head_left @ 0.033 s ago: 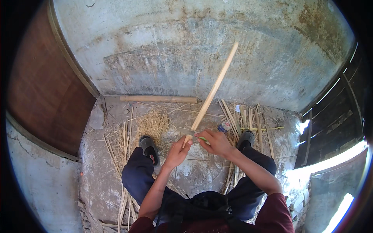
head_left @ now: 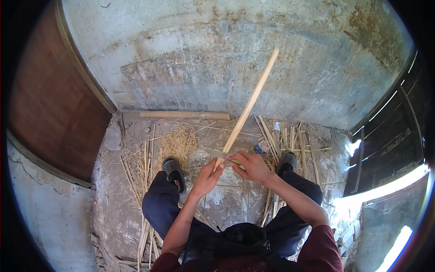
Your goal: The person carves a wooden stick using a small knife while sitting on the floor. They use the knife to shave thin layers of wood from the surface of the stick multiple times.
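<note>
A long, pale bamboo strip slants up and away from my hands toward the wall. My left hand is closed round its near end, thumb on top. In my right hand is a knife with a green handle, partly covered by my fingers. Its thin blade lies across the strip just beyond my left thumb, pointing left. Both hands are close together between my knees, above the floor.
Loose shavings are heaped by my left shoe. Split strips lie on both sides. A bamboo pole rests along the wall's foot, and a small crumpled packet sits near my right shoe.
Almost everything is where it was. The knife blade and the strip have shifted very slightly at my hands.
</note>
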A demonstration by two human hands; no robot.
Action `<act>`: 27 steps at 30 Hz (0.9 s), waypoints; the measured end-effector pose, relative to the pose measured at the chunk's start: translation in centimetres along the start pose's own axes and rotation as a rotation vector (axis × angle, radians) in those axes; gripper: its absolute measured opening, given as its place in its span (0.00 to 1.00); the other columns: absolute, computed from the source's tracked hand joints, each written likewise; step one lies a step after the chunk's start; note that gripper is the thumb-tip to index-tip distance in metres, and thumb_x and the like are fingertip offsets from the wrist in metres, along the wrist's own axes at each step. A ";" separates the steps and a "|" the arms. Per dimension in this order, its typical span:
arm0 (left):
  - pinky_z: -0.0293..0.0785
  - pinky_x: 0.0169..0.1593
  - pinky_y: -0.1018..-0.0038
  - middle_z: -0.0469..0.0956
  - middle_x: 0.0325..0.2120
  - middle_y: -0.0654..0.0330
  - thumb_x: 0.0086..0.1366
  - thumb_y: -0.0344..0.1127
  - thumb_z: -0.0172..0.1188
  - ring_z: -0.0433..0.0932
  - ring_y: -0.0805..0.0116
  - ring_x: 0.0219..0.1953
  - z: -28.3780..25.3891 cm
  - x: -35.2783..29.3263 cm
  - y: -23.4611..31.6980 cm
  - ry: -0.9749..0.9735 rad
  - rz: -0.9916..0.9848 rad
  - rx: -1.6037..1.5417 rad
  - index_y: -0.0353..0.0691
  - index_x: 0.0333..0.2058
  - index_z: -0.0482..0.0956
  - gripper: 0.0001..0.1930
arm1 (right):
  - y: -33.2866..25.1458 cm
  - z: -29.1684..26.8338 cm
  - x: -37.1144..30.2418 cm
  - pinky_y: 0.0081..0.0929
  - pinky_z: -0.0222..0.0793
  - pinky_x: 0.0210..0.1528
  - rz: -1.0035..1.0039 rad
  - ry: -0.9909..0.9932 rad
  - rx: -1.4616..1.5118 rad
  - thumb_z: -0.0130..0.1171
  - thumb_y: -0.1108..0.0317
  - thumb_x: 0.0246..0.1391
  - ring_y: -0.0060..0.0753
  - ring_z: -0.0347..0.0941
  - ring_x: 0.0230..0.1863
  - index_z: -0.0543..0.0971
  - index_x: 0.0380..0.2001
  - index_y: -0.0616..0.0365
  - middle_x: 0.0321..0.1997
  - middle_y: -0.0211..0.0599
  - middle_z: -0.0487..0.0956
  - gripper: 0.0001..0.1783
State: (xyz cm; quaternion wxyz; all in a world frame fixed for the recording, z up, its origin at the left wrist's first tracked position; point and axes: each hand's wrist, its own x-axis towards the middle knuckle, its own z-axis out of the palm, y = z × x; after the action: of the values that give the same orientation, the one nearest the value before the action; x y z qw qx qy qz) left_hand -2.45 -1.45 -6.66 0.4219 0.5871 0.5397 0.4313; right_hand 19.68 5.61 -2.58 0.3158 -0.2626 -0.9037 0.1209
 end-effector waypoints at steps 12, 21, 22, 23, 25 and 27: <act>0.62 0.28 0.78 0.70 0.30 0.68 0.83 0.38 0.53 0.63 0.81 0.26 -0.8 -0.1 -0.2 -0.110 -0.213 -0.381 0.37 0.52 0.76 0.10 | 1.2 -1.7 0.6 0.40 0.79 0.30 0.177 0.209 0.091 0.66 0.71 0.65 0.49 0.85 0.33 0.81 0.49 0.56 0.41 0.41 0.85 0.11; 0.67 0.31 0.77 0.80 0.34 0.62 0.84 0.36 0.52 0.67 0.78 0.26 -1.2 0.3 -1.9 -0.224 -0.119 -0.465 0.34 0.53 0.78 0.12 | -0.8 2.7 -1.4 0.40 0.77 0.25 -0.048 -0.006 0.022 0.66 0.67 0.64 0.43 0.80 0.25 0.80 0.51 0.49 0.35 0.36 0.78 0.13; 0.67 0.31 0.77 0.80 0.34 0.62 0.84 0.36 0.52 0.67 0.78 0.26 -1.2 0.1 -2.0 -0.225 -0.119 -0.464 0.34 0.53 0.78 0.12 | -0.7 2.9 -1.5 0.41 0.77 0.25 -0.060 -0.028 0.016 0.65 0.68 0.64 0.43 0.81 0.26 0.80 0.51 0.49 0.35 0.36 0.78 0.13; 0.67 0.31 0.76 0.80 0.34 0.61 0.84 0.37 0.53 0.67 0.78 0.26 -1.1 -0.1 -1.5 -0.213 -0.128 -0.448 0.33 0.51 0.79 0.12 | -0.5 3.0 -1.6 0.41 0.77 0.25 -0.070 -0.050 0.007 0.65 0.68 0.64 0.44 0.81 0.26 0.80 0.51 0.48 0.35 0.36 0.78 0.13; 0.67 0.32 0.76 0.81 0.33 0.60 0.83 0.37 0.54 0.68 0.78 0.26 -0.9 -0.2 -0.9 -0.204 -0.136 -0.433 0.33 0.49 0.80 0.12 | -0.3 3.3 -1.8 0.41 0.77 0.25 -0.066 -0.047 0.015 0.65 0.68 0.63 0.44 0.81 0.26 0.80 0.51 0.48 0.35 0.36 0.78 0.13; 0.66 0.31 0.77 0.80 0.31 0.63 0.83 0.38 0.54 0.69 0.79 0.26 -0.9 -0.2 -0.7 -0.192 -0.163 -0.465 0.34 0.46 0.81 0.13 | -0.3 3.3 -1.8 0.41 0.78 0.25 -0.068 -0.046 0.026 0.65 0.69 0.63 0.44 0.81 0.26 0.80 0.51 0.48 0.36 0.36 0.78 0.13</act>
State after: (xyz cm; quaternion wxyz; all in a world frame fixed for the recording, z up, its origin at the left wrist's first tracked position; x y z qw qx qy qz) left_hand -3.50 -1.59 -7.07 0.6282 0.4673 0.4288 0.4506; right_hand 18.66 4.19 -5.94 0.3022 -0.2248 -0.9175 0.1280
